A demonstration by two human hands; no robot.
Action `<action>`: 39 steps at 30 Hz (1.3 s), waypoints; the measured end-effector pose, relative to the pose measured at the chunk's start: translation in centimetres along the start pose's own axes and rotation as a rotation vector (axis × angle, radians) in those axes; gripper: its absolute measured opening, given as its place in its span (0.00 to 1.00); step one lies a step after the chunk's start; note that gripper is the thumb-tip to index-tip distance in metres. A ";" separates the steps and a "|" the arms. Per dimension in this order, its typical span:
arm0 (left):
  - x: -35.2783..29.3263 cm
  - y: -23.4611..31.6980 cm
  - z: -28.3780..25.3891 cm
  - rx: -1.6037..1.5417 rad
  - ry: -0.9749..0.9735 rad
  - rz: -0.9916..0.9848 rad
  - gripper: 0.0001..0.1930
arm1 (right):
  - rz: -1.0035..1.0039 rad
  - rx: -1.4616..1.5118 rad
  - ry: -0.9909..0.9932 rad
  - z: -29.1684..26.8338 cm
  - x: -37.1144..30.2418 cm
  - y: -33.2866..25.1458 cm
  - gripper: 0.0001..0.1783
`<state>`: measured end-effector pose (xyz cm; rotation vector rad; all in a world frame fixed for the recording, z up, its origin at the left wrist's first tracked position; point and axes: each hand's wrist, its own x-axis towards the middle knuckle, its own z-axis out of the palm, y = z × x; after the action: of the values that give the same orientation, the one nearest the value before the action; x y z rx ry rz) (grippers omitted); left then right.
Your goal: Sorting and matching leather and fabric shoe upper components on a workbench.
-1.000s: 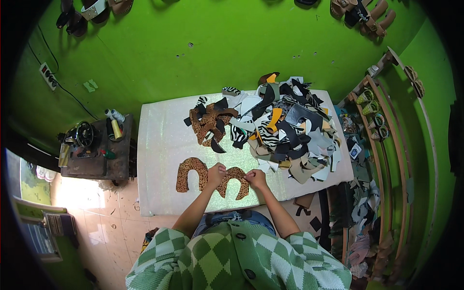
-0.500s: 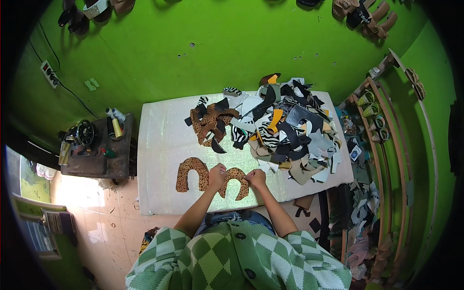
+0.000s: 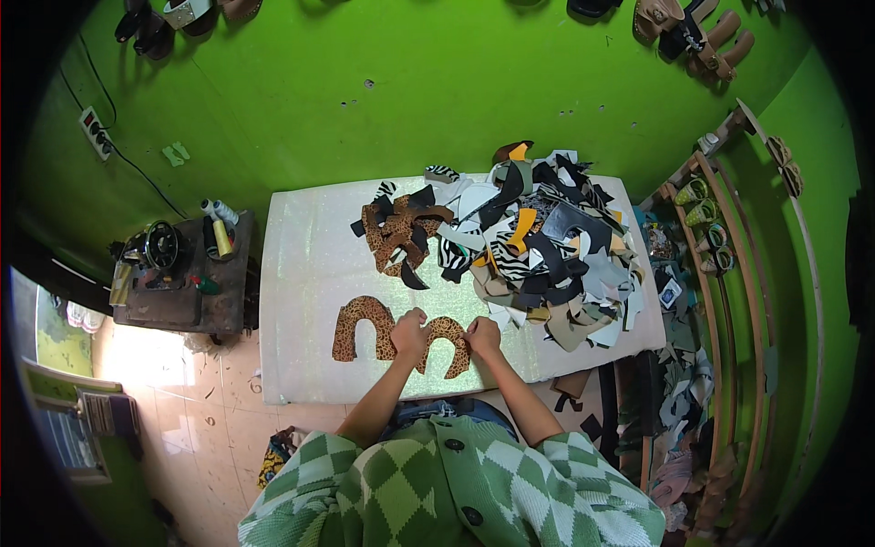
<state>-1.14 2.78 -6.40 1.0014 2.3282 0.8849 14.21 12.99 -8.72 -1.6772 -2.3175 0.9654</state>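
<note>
Two arch-shaped leopard-print cut pieces lie side by side near the front of the white table. My left hand point(image 3: 410, 332) is closed at the left edge of the right-hand leopard-print piece point(image 3: 448, 330), its fingertips partly hidden. On that piece's other side my right hand point(image 3: 483, 335) pinches the right edge. Left of my hands, the other leopard-print piece point(image 3: 346, 330) rests flat, its open end facing me; my left wrist is close to its right leg.
Across the back of the table point(image 3: 301, 273) spreads a heap of scraps point(image 3: 556, 246), with leopard-print offcuts point(image 3: 383, 232) at its left. A sewing machine point(image 3: 161, 246) stands at the left. On the right, a wooden rack point(image 3: 729, 319) holds green shoes point(image 3: 700, 211).
Both hands stay at the right-hand leopard-print piece, with the left shifted very slightly. The pieces look unmoved; the whole view has tilted a little.
</note>
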 end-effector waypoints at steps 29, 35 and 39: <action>-5.5 -2.1 1.1 0.566 0.061 0.511 0.23 | -0.394 -0.448 0.181 2.1 -7.7 -2.6 0.26; -5.3 -1.9 1.0 0.549 0.071 0.528 0.22 | -0.369 -0.456 0.175 1.7 -7.5 -2.5 0.25; -5.5 -1.7 0.8 0.555 0.077 0.527 0.21 | -0.337 -0.497 0.168 0.5 -7.8 -2.4 0.22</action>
<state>2.02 -1.95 -7.34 1.8980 2.4698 0.4433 15.01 5.46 -5.78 -1.3550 -2.7416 0.1864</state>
